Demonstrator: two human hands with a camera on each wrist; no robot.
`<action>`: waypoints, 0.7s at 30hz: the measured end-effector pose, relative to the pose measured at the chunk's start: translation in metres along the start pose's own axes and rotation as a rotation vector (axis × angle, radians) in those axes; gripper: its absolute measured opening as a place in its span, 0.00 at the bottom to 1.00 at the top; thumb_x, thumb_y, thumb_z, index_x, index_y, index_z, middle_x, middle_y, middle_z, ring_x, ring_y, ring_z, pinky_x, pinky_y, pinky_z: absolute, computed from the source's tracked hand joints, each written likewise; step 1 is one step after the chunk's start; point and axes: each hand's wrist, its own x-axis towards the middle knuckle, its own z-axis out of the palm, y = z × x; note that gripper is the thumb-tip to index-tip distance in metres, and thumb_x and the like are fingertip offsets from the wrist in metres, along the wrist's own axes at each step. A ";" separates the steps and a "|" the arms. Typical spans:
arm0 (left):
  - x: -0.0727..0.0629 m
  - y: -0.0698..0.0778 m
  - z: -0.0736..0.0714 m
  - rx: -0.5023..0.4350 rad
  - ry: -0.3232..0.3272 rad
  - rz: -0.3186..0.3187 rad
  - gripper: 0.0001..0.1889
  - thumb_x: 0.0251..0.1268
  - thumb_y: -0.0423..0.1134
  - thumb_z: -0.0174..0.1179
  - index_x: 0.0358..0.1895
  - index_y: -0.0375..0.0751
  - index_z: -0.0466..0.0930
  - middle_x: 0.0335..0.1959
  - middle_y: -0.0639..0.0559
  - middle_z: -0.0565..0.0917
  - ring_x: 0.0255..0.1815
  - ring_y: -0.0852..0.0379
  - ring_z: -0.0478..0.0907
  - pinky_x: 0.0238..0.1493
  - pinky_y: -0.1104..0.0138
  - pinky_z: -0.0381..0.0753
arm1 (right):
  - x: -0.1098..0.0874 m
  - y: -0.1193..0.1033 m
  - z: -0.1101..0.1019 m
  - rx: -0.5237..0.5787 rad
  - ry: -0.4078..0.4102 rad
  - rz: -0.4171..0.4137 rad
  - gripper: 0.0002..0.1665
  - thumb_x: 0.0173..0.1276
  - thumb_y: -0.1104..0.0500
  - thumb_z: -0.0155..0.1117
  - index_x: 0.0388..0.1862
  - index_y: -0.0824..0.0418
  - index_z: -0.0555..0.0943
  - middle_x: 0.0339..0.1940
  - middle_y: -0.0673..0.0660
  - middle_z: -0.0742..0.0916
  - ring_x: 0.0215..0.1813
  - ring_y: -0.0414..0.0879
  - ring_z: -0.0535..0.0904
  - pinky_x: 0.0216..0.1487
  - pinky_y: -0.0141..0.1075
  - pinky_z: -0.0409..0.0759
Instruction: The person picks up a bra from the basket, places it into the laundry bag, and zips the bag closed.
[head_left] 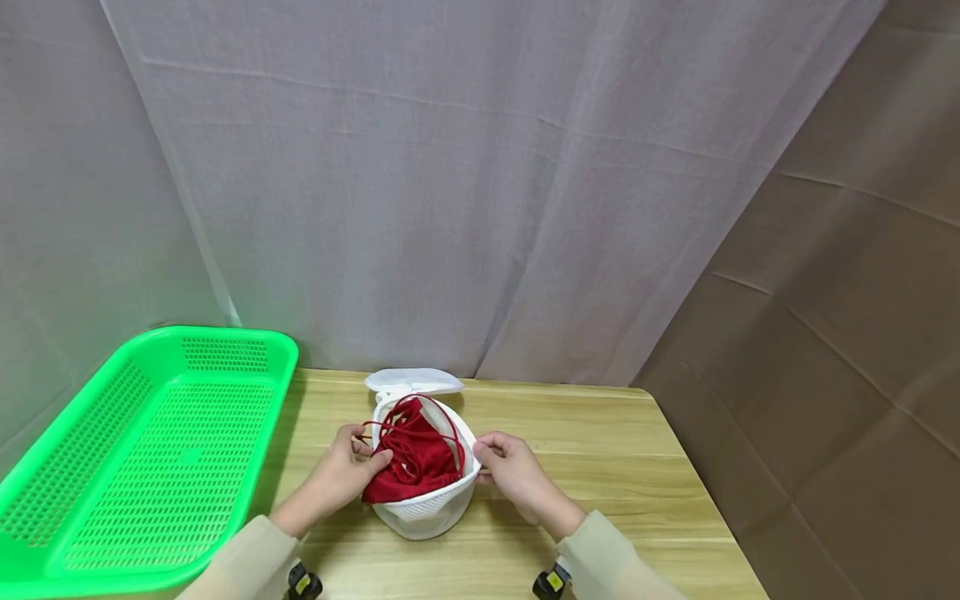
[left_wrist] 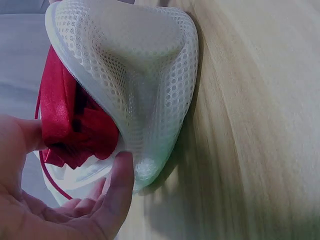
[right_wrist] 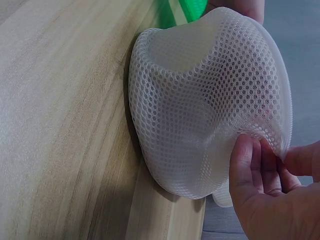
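A white mesh laundry bag (head_left: 423, 515) stands on the table with its zipped lid (head_left: 416, 381) folded open toward the back. Bunched in its mouth is a red drawstring pouch (head_left: 420, 458), with loose red cords over it and one edge hanging over the rim. My left hand (head_left: 341, 471) holds the pouch at the bag's left side, its thumb on the red cloth (left_wrist: 65, 115). On the opposite side, my right hand (head_left: 517, 475) pinches the bag's rim; the right wrist view shows mesh (right_wrist: 250, 127) gathered between thumb and fingers. The pouch's lower part is hidden inside.
A large green plastic basket (head_left: 281, 367) stands left of the bag. The wooden table (head_left: 615, 467) extends to the right. A grey curtain (head_left: 420, 208) hangs along the back, and brown cloth (head_left: 840, 333) covers the right side.
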 end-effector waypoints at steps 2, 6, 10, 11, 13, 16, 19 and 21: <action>0.000 -0.001 0.001 -0.009 -0.016 -0.028 0.33 0.61 0.42 0.66 0.60 0.24 0.61 0.36 0.43 0.79 0.33 0.54 0.78 0.33 0.63 0.78 | -0.001 -0.001 0.000 -0.004 0.002 -0.003 0.13 0.76 0.62 0.52 0.46 0.72 0.78 0.37 0.57 0.85 0.39 0.45 0.81 0.42 0.42 0.83; 0.001 -0.002 0.002 -0.065 -0.059 -0.072 0.34 0.62 0.44 0.65 0.61 0.24 0.60 0.36 0.44 0.80 0.33 0.55 0.78 0.33 0.63 0.76 | -0.001 -0.001 0.000 -0.012 0.000 -0.008 0.13 0.75 0.62 0.52 0.46 0.72 0.78 0.37 0.58 0.85 0.39 0.45 0.81 0.45 0.47 0.82; 0.002 -0.003 0.006 -0.131 -0.074 -0.079 0.33 0.63 0.43 0.65 0.62 0.25 0.60 0.33 0.44 0.80 0.29 0.55 0.78 0.29 0.64 0.75 | -0.001 -0.001 0.000 -0.018 0.001 -0.005 0.13 0.75 0.62 0.52 0.46 0.72 0.78 0.37 0.58 0.85 0.38 0.44 0.81 0.45 0.49 0.81; 0.002 -0.003 0.007 -0.137 -0.074 -0.076 0.33 0.62 0.43 0.65 0.61 0.26 0.60 0.32 0.44 0.80 0.28 0.55 0.78 0.28 0.64 0.75 | -0.001 -0.001 0.000 -0.022 0.002 -0.005 0.13 0.75 0.62 0.52 0.46 0.72 0.78 0.38 0.58 0.85 0.39 0.44 0.81 0.45 0.48 0.82; 0.001 -0.002 0.008 -0.136 -0.070 -0.069 0.32 0.62 0.43 0.65 0.61 0.27 0.61 0.30 0.45 0.80 0.27 0.55 0.78 0.28 0.64 0.74 | -0.001 -0.001 0.000 -0.031 0.006 -0.004 0.13 0.75 0.61 0.53 0.45 0.71 0.78 0.38 0.58 0.85 0.39 0.44 0.81 0.44 0.47 0.82; 0.001 0.002 0.008 -0.122 -0.069 -0.041 0.32 0.61 0.43 0.66 0.61 0.28 0.62 0.30 0.46 0.81 0.29 0.55 0.79 0.32 0.63 0.76 | -0.002 -0.002 0.000 -0.047 0.011 -0.003 0.13 0.75 0.61 0.53 0.45 0.71 0.78 0.38 0.58 0.85 0.40 0.44 0.80 0.44 0.47 0.82; 0.001 0.006 0.008 -0.111 -0.052 0.004 0.32 0.60 0.42 0.67 0.61 0.29 0.64 0.37 0.45 0.82 0.37 0.55 0.80 0.41 0.62 0.78 | -0.002 -0.002 -0.001 -0.051 0.012 -0.004 0.13 0.75 0.61 0.53 0.45 0.71 0.78 0.38 0.58 0.84 0.39 0.44 0.80 0.43 0.45 0.82; 0.002 0.008 0.007 -0.123 -0.044 0.035 0.29 0.60 0.38 0.67 0.59 0.29 0.65 0.41 0.43 0.82 0.41 0.54 0.81 0.43 0.62 0.80 | -0.001 -0.003 -0.001 -0.049 0.012 -0.010 0.13 0.75 0.61 0.52 0.45 0.72 0.78 0.38 0.58 0.84 0.39 0.44 0.81 0.43 0.45 0.82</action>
